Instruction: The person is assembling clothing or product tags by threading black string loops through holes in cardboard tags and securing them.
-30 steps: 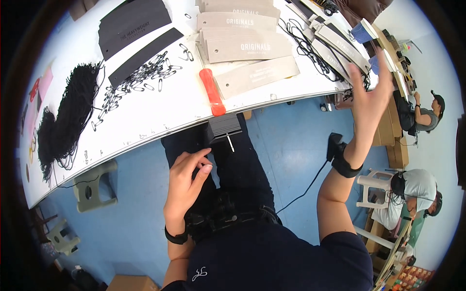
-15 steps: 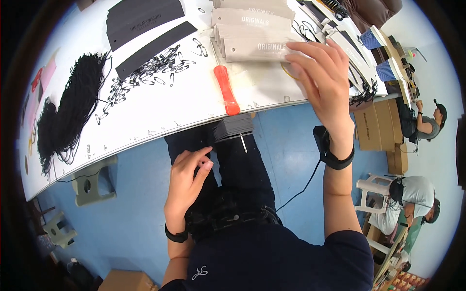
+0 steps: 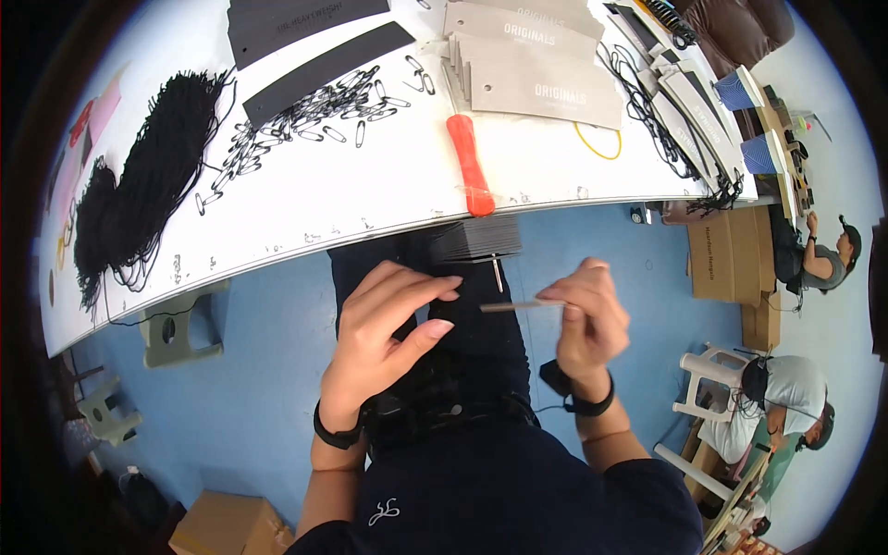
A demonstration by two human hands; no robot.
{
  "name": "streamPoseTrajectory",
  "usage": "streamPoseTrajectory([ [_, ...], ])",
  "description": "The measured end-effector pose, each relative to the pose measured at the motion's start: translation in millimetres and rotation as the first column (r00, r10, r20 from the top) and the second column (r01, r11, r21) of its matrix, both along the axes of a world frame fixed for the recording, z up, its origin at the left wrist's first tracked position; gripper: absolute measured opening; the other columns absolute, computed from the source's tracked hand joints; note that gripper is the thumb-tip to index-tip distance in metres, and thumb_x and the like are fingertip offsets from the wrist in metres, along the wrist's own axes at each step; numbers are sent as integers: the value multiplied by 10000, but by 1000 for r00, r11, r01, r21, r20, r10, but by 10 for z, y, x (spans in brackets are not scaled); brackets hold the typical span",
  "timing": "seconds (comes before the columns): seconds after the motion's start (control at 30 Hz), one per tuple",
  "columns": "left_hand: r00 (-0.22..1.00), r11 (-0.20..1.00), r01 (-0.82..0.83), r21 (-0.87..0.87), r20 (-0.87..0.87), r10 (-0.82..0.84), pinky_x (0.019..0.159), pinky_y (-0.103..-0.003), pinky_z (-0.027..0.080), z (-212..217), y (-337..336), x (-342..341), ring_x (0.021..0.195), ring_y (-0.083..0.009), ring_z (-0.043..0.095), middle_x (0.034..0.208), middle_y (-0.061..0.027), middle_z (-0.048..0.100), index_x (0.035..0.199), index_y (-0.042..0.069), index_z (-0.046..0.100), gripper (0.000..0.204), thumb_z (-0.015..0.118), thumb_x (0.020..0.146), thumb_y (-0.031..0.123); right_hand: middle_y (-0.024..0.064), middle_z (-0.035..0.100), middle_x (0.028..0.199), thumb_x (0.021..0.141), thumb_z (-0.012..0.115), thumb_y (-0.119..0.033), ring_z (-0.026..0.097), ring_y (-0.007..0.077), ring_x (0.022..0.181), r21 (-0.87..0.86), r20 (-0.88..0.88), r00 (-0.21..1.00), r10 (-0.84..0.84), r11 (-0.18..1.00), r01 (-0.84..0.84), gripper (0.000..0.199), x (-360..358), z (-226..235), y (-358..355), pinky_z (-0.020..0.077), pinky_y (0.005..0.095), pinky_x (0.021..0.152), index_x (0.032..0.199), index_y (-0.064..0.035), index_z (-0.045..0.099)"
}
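Observation:
Over my lap my right hand [image 3: 597,319] is closed on a thin grey card tag [image 3: 518,306], which shows nearly edge-on. Facing it from the left, my left hand [image 3: 384,319] is open and empty, thumb apart from the fingers. Just beyond both hands, below the table edge, is a stack of dark card tags [image 3: 474,239] with a thin metal rod [image 3: 498,274] sticking out on the near side. On the table lie piles of light grey printed tags [image 3: 536,79]. Beside them, a red-handled tool [image 3: 470,162] with a thin shaft reaches the table's front edge.
Left on the white table [image 3: 342,194] are a bundle of black cords [image 3: 157,166], loose safety pins [image 3: 314,116] and black tags [image 3: 328,69]. At right lie a yellow rubber band [image 3: 599,143], corded tags [image 3: 689,120] and patterned cups [image 3: 760,153]. Stools, cardboard boxes [image 3: 726,250] and two people are farther off.
My right hand has come back from the light grey pile to my lap, now holding a card tag. My left hand has shifted slightly right, its fingers more spread.

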State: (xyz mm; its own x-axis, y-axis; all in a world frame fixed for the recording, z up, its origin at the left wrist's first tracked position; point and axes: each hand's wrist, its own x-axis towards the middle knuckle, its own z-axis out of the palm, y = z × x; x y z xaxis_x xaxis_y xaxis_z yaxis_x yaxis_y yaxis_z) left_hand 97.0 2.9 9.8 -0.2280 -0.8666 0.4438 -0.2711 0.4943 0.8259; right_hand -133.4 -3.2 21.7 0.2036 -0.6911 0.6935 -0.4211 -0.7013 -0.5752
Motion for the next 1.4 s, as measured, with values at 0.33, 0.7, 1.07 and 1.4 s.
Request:
streamPoseTrajectory([
  [0.33,984,979,-171,-107,-60,165,571,-310,448,184,-100,-312,650,-227,546,764,-83,641,807,-3,656,42,670,780,26,94,640,765,831,612,5,569,215,662,101,115,990,-78,993,66,8,224,-344,-21,423,366,698,833,5,620],
  [0.7,891,857,-434,-278,8,454,405,-282,276,185,-104,-369,433,-177,377,490,-29,441,569,24,548,239,754,689,9,58,630,909,726,749,-95,556,230,845,-216,-314,695,-647,762,611,176,-396,646,-674,446,325,751,889,-79,686],
  [1.07,917,891,-384,-242,14,398,407,-297,274,158,-78,-331,435,-182,369,495,-42,449,587,16,560,223,716,746,13,71,592,899,770,691,-108,530,248,818,-272,-508,722,-471,882,384,110,-486,724,-1296,435,354,732,853,-41,669],
  [1.4,949,931,-292,-220,54,310,438,-281,317,95,-55,-235,451,-164,429,490,-40,517,634,-16,621,264,604,873,94,56,644,1004,942,534,-136,565,146,914,71,46,950,-308,950,304,157,-554,975,-1205,424,251,810,983,4,592],
])
